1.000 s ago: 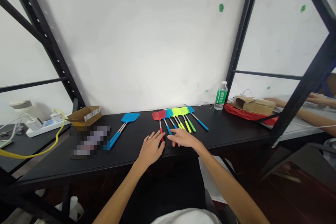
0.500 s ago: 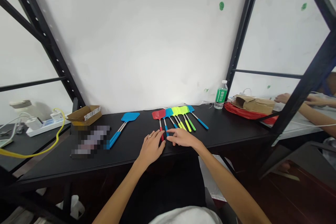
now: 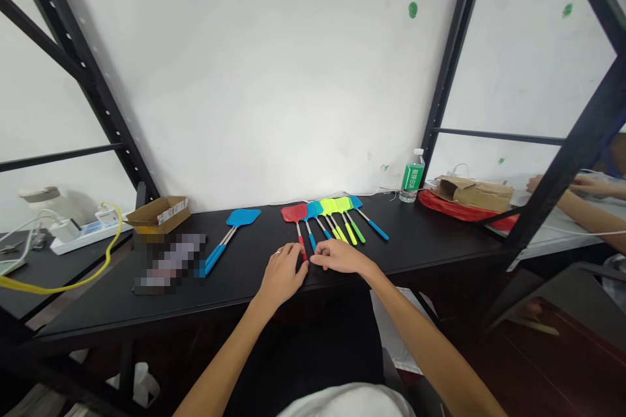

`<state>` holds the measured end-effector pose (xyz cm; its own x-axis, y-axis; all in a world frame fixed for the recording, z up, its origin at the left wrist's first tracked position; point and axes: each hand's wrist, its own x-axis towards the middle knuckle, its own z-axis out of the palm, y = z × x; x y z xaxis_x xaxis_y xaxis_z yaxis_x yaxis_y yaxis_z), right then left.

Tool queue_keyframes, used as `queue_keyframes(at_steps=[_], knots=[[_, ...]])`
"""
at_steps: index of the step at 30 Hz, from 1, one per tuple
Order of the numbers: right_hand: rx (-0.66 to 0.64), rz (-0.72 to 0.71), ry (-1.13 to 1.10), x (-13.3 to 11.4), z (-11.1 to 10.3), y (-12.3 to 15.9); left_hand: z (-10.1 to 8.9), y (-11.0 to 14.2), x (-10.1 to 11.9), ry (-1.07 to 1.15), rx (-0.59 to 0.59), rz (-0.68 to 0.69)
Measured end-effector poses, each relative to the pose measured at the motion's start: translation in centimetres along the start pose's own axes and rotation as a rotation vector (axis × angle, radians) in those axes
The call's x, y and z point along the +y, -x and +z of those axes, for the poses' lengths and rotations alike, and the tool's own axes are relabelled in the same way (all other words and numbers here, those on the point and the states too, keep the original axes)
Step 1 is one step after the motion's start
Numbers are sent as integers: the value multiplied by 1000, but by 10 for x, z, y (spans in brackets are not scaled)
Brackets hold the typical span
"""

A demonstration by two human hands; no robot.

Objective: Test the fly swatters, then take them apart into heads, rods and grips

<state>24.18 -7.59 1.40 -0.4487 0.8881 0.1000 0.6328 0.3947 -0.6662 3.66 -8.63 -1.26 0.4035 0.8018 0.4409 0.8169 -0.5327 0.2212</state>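
On the black shelf a fanned row of fly swatters lies with the heads toward the wall. At its left end is the red fly swatter (image 3: pixel 294 213), whose handle runs between the fingers and thumb of my left hand (image 3: pixel 283 272). Beside it my right hand (image 3: pixel 340 255) has its fingers curled at the handle end of a blue fly swatter (image 3: pixel 312 241); that end is hidden by the fingers. Further right are several yellow-green fly swatters (image 3: pixel 343 204) and another blue-handled fly swatter (image 3: pixel 375 228), partly overlapping at the heads.
Separate blue fly swatters (image 3: pixel 243 217) lie stacked to the left, near a pixelated item (image 3: pixel 171 264) and an open cardboard box (image 3: pixel 159 215). A water bottle (image 3: pixel 413 176) stands at the back right. Black rack posts (image 3: pixel 452 45) frame the shelf; another person's arms (image 3: pixel 581 208) show beyond.
The red swatter's head has shifted slightly left, and the neighbouring blue one a little too. My right index finger, stretched out before, is now curled in. My left hand stays nearly in place.
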Motion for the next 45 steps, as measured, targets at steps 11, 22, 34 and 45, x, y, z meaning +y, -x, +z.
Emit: queue_keyframes(at_steps=[11, 22, 34, 45], knots=[[4, 0, -49, 6, 3, -3, 0, 0, 0, 1, -1, 3], [8, 47, -67, 2, 1, 1, 5, -1, -3, 15, 7, -1], [0, 52, -51, 0, 1, 1, 5, 0, -4, -14, 3, 2], [32, 37, 26, 3, 5, -2, 4, 1, -1, -33, -5, 0]])
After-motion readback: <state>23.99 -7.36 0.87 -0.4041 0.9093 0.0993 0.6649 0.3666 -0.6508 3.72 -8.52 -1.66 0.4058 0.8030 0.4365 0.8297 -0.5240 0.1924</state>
